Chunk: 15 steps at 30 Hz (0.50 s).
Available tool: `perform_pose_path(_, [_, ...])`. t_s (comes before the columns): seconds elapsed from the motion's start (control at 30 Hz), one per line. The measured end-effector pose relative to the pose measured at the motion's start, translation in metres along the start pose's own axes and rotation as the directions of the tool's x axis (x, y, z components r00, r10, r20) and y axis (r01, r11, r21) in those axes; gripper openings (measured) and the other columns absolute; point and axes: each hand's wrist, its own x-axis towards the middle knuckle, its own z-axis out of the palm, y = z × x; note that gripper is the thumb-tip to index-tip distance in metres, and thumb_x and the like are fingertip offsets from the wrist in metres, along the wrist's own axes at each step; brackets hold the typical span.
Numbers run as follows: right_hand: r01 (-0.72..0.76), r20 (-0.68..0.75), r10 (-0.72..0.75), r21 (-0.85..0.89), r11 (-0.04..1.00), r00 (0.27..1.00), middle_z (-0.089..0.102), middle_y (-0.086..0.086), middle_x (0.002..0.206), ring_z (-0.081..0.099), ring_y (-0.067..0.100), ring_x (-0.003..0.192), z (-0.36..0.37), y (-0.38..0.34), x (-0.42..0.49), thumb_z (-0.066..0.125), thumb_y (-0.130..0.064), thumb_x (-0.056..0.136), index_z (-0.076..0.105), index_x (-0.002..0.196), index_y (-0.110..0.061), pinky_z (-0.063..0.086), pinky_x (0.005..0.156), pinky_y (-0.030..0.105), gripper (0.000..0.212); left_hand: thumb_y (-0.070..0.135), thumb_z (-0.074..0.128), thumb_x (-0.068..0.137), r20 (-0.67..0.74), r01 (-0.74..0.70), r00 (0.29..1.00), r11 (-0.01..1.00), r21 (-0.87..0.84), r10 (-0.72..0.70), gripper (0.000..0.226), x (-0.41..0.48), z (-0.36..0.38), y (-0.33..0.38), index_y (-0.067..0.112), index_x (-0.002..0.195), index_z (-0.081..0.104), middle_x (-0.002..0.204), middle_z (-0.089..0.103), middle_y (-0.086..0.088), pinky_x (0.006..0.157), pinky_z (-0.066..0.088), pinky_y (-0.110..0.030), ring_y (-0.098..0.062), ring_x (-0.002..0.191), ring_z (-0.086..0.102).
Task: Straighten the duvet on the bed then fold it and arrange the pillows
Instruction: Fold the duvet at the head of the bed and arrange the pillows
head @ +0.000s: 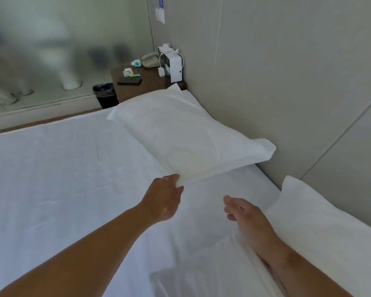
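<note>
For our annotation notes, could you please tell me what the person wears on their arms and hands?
Nothing visible: the left hand and right hand are ungloved, without ring, watch or bracelet, and both forearms are bare, no sleeve in frame. The right hand is blurred.

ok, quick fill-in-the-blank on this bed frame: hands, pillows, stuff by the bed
1. The left hand pinches one ____ of the far pillow with its fingers.
2. The right hand holds ____.
3. The second pillow lies to the ____ of the right hand, along the wall.
4. The bin beside the nightstand is ____ in colour.

Missing words: corner; nothing; right; black.
</note>
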Motion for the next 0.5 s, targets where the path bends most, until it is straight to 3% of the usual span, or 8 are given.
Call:
perform_pose_path(0.03, [-0.097,0.037,0.091,0.225,0.97,0.995,0.072,-0.004,0.107,0.069,0.016,0.103,0.003,-0.015,-0.003,0.056,-0.089,0.066,0.063,0.124,-0.022,0.052,0.1,0.042,0.089,0.028,0.043,0.092,-0.009,-0.057,0.998,0.998,-0.023,0.057,0.029,-0.017,-0.004,0.008,0.007,0.095,0.064,0.071,0.071,-0.004,0.069,0.054,-0.034,-0.026,0.068,0.07])
perform_pose_path(0.1, [-0.269,0.172,0.206,0.644,0.716,0.963,0.074,0.012,0.107,0.071,0.031,0.102,0.01,-0.041,-0.005,0.067,-0.071,0.077,0.065,0.115,-0.017,0.057,0.094,0.051,0.066,0.024,0.049,0.094,0.004,-0.134,0.991,0.987,-0.084,0.135,0.015,-0.053,-0.008,0.023,0.017,0.092,0.062,0.066,0.068,0.006,0.062,0.049,-0.024,-0.012,0.06,0.066])
perform_pose_path(0.17, [-0.325,0.222,0.248,0.781,0.534,0.943,0.076,0.017,0.103,0.073,0.036,0.099,0.023,-0.051,-0.006,0.078,-0.045,0.083,0.069,0.11,-0.011,0.06,0.086,0.053,0.045,0.03,0.047,0.095,0.05,-0.06,0.996,0.976,-0.208,0.072,0.012,-0.085,-0.012,0.029,0.029,0.086,0.054,0.065,0.06,0.017,0.06,0.045,-0.019,-0.003,0.059,0.06])
perform_pose_path(0.3, [-0.262,0.087,0.26,0.574,0.776,0.962,0.074,0.019,0.101,0.073,0.032,0.091,0.046,-0.04,-0.009,0.075,-0.004,0.086,0.064,0.11,0.003,0.063,0.072,0.042,0.027,0.029,0.061,0.092,0.17,0.176,0.979,0.895,-0.41,-0.115,0.009,-0.131,-0.019,0.015,0.034,0.085,0.059,0.075,0.067,0.026,0.069,0.049,-0.017,0.002,0.067,0.062])
perform_pose_path(0.37, [-0.159,0.068,0.144,0.455,0.876,0.987,0.073,0.02,0.1,0.074,0.031,0.086,0.049,-0.05,-0.015,0.076,-0.004,0.085,0.062,0.105,0.003,0.063,0.072,0.041,0.025,0.037,0.082,0.075,0.378,0.464,0.886,0.552,-0.693,-0.269,0.038,-0.138,-0.027,0.004,0.037,0.111,0.067,0.101,0.075,0.017,0.091,0.056,-0.03,-0.004,0.092,0.071])
perform_pose_path(0.4, [-0.089,0.091,0.059,0.376,0.922,0.994,0.074,0.02,0.098,0.075,0.031,0.081,0.049,-0.06,-0.021,0.075,-0.006,0.085,0.064,0.104,0.003,0.064,0.073,0.041,0.024,0.045,0.087,0.069,0.495,0.571,0.811,0.237,-0.786,-0.312,0.06,-0.138,-0.032,0.001,0.031,0.123,0.067,0.111,0.075,0.006,0.097,0.056,-0.044,-0.018,0.103,0.071])
perform_pose_path(0.47, [0.095,0.19,-0.132,0.193,0.977,0.973,0.076,0.018,0.091,0.075,0.035,0.077,0.051,-0.083,-0.039,0.071,-0.008,0.089,0.069,0.1,-0.001,0.063,0.073,0.042,0.013,0.068,0.074,0.074,0.606,0.538,0.735,-0.281,-0.795,-0.305,0.08,-0.126,-0.038,-0.005,0.012,0.13,0.065,0.124,0.069,-0.018,0.1,0.05,-0.06,-0.044,0.111,0.063])
perform_pose_path(0.5, [0.181,0.236,-0.208,0.132,0.975,0.949,0.076,0.016,0.087,0.074,0.037,0.076,0.053,-0.093,-0.048,0.068,-0.009,0.091,0.071,0.096,-0.004,0.062,0.069,0.041,0.008,0.077,0.06,0.077,0.625,0.51,0.718,-0.381,-0.771,-0.306,0.088,-0.118,-0.044,-0.005,0.008,0.131,0.065,0.128,0.065,-0.025,0.101,0.047,-0.06,-0.047,0.111,0.06])
